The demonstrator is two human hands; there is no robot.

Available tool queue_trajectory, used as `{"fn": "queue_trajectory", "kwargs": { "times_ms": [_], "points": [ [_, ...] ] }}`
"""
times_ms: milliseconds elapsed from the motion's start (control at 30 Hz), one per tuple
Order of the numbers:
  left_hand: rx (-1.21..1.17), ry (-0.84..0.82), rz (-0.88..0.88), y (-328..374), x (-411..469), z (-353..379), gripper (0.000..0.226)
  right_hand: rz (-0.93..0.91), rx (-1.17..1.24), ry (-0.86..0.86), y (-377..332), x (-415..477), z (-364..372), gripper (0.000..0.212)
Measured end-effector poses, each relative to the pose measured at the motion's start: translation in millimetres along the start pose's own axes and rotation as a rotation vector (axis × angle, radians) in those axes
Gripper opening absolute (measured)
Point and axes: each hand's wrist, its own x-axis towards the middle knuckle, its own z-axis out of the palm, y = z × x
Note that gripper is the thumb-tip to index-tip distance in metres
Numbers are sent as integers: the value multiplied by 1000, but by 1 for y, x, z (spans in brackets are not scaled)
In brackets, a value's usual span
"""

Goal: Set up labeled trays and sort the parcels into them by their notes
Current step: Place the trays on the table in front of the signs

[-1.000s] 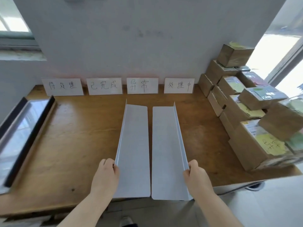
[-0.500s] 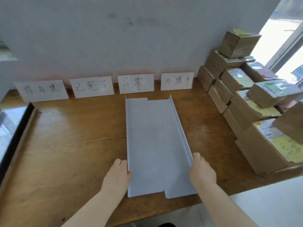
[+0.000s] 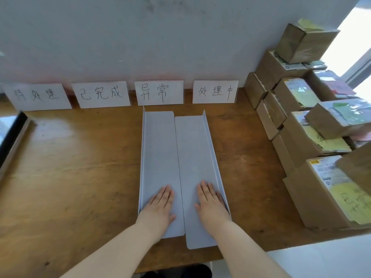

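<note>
- Your left hand lies flat, palm down, on the left panel, gripping nothing.
- Your right hand lies flat on the right panel.
- Panels sit mid-table, overlapping, below the labels; parcels stack at right.

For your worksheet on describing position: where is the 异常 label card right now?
The 异常 card stands at the wall, third from the left, between 已完成 and 处理中, behind the grey tray halves.

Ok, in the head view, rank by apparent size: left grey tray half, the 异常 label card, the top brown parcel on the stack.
1. Left grey tray half
2 and 3. Unsure: 异常 label card and top brown parcel look similar.
</note>
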Motion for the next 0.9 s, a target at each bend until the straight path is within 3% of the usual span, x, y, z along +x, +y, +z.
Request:
{"fn": "queue_trajectory", "kwargs": {
  "times_ms": [500,700,900],
  "points": [
    [-53,-89,2,89,31,-11,70,19,21,38,91,6,-26,57],
    [-48,-90,11,121,49,-15,69,121,86,58,116,9,-34,57],
    [-32,-89,6,144,74,-19,71,216,44,104,124,5,-33,73]
  ]
}}
